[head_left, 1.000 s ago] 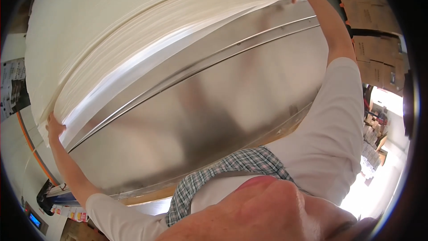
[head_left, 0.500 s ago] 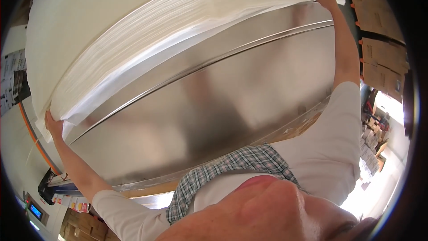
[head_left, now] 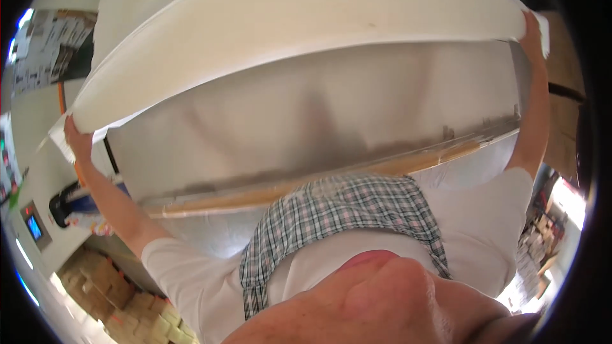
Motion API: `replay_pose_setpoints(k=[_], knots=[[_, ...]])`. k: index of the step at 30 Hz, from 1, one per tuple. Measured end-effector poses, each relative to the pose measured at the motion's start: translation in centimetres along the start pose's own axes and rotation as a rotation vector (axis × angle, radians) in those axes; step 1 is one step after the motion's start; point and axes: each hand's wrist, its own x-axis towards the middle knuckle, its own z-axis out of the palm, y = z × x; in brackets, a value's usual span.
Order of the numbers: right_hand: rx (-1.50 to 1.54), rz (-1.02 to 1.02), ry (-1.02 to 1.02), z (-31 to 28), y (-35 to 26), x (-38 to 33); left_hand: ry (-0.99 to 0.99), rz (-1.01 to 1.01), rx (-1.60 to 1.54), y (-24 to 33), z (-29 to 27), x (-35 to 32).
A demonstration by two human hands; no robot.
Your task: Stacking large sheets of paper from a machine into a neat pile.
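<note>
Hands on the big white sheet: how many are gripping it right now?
2. The left hand grips the large white paper sheet at its left corner; the right hand grips its right corner. No other hands show.

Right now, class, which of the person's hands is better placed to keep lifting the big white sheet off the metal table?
Neither clearly. The left hand and right hand each grip a near corner of the white sheet, raised above the metal table; probably both lift together.

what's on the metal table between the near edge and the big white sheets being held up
In the head view, the metal table looks bare between its near edge and the white sheets.
</note>
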Motion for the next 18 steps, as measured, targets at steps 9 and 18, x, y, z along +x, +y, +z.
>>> replay_pose_setpoints(k=[9,18], knots=[[0.038,0.148,-0.230,-1.6,-7.3,-16.9,-0.124,-0.099,0.028,6.1,-3.0,-17.7],[0.078,0.219,-0.496,-3.4,-14.4,-24.3,-0.454,-0.296,0.063,6.7,-2.1,-27.6]])
